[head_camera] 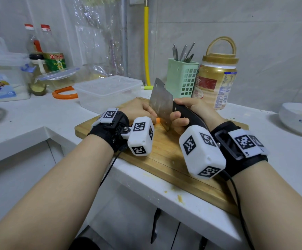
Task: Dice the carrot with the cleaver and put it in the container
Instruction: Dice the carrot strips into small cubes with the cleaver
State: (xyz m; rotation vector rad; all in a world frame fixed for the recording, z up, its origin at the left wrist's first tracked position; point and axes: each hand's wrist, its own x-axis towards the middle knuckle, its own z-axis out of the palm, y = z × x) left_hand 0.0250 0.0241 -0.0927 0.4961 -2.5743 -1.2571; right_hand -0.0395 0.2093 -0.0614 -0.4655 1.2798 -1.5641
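Note:
A wooden cutting board (164, 159) lies on the white counter. My right hand (188, 112) grips the black handle of the steel cleaver (160, 103), whose blade stands edge-down on the board. My left hand (139, 110) curls over the orange carrot (158, 120), holding it just left of the blade; only a small orange end shows. A clear plastic container (108, 92) stands behind the board, lid off. Both wrists wear black straps with white marker cubes.
A green utensil basket (181, 79) and a gold-lidded jar (217, 82) stand behind the board at right. A white bowl (298, 118) sits far right. Oil bottles, a lid and an orange ring (64, 93) crowd the left back. The counter edge runs just below the board.

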